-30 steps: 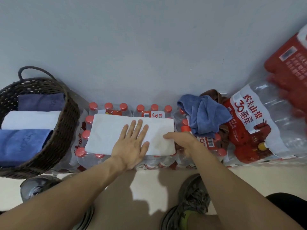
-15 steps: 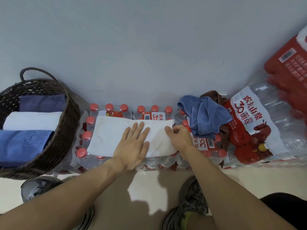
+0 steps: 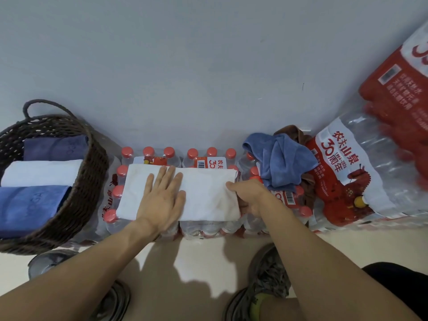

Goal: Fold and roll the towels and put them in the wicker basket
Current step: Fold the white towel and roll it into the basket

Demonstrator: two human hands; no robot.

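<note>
The white towel (image 3: 206, 195) lies folded into a flat rectangle on top of a shrink-wrapped pack of water bottles (image 3: 203, 228) with red caps; the pack stands on the floor against a pale wall (image 3: 208, 66). The left hand (image 3: 162, 200) rests palm down on the towel's left-centre area, fingers straight and slightly spread, grasping nothing. The right hand (image 3: 251, 198) is at the towel's right end; its thumb lies on the top surface and its fingers curl under the edge, pinching the cloth.

The wicker basket (image 3: 90, 181) sits to the left, touching or just beside the bottle pack; a loop handle rises at its far rim. Three rolled towels lie side by side inside it: a dark purple towel (image 3: 55, 149) farthest, a white rolled towel (image 3: 41, 173) in the middle, a blue rolled towel (image 3: 30, 209) nearest.

To the right of the white towel, a crumpled blue cloth (image 3: 282, 163) lies heaped on the bottle caps; a brown cloth (image 3: 298, 135) shows behind and beneath it. Further right, a larger bottle pack (image 3: 342, 172) with a red and white label leans at an angle; a red wrapped pack (image 3: 398, 93) sits above it at the frame edge, blurred.

Two shoes (image 3: 268, 281) stand on the beige floor (image 3: 203, 269) below the arms; the basket's near wall stands between the left forearm and the basket's contents.
</note>
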